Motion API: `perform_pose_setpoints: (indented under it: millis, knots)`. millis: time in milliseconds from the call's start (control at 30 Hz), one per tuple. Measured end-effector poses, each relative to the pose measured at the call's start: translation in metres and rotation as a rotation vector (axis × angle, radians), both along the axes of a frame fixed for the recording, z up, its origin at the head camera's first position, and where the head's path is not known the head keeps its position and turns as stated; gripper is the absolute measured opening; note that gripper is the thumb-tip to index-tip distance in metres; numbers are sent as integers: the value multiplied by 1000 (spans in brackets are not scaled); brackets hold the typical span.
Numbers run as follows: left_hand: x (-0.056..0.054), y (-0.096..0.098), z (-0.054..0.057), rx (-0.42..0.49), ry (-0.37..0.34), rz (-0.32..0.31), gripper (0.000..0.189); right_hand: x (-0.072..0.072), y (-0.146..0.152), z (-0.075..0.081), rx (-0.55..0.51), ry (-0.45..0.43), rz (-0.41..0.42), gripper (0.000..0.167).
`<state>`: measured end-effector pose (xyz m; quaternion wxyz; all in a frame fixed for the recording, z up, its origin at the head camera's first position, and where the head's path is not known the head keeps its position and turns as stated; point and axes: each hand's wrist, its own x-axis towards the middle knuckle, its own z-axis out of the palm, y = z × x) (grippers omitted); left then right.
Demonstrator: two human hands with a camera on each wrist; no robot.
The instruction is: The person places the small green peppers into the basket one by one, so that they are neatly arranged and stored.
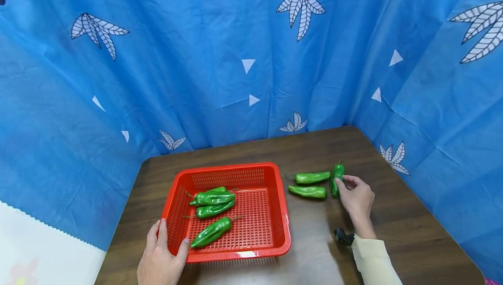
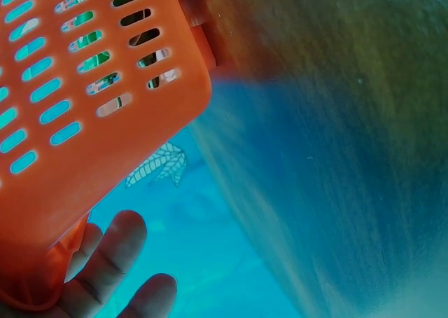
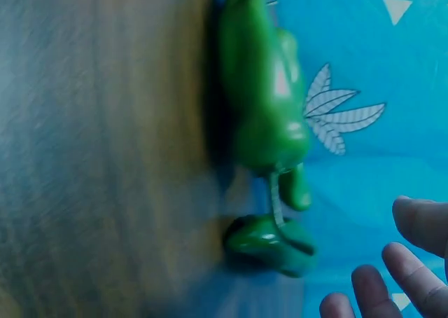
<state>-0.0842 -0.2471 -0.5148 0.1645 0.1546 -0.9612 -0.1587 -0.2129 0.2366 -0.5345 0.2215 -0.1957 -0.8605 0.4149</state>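
In the head view, a red plastic basket [image 1: 283, 215] with slotted walls holds several green peppers [image 1: 212, 232]. My left hand [image 1: 161, 254] holds its near left corner, the thumb over the front rim; the left wrist view shows the fingers [image 2: 115, 251] just beyond the rim. To the right lie two lighter peppers, one pepper [image 1: 312, 177] behind another pepper [image 1: 308, 191], and a darker upright-lying pepper [image 1: 338, 169]. Above that darker one hovers my right hand [image 1: 357, 197]. Its fingers [image 3: 409, 272] are spread, apart from the peppers [image 3: 262, 108] in the right wrist view.
Everything stands on a dark brown wooden table [image 1: 310, 149]. A blue patterned curtain [image 1: 220, 58] hangs along the back and both sides. A black device [image 1: 343, 237] sits at my right wrist, beside the cream sleeve [image 1: 375, 261]. Bare tabletop lies between basket and right hand.
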Motion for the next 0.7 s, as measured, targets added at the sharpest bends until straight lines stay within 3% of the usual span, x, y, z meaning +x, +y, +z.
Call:
perform_pose_setpoints:
  millis: [333,700]
  knots:
    - [1,0,-2,5,13,1,87,-4,7,-22,23,-136,35,44]
    - [0,1,-1,-1,-4,11,88,-11,7,-37,-7,-160,8,51]
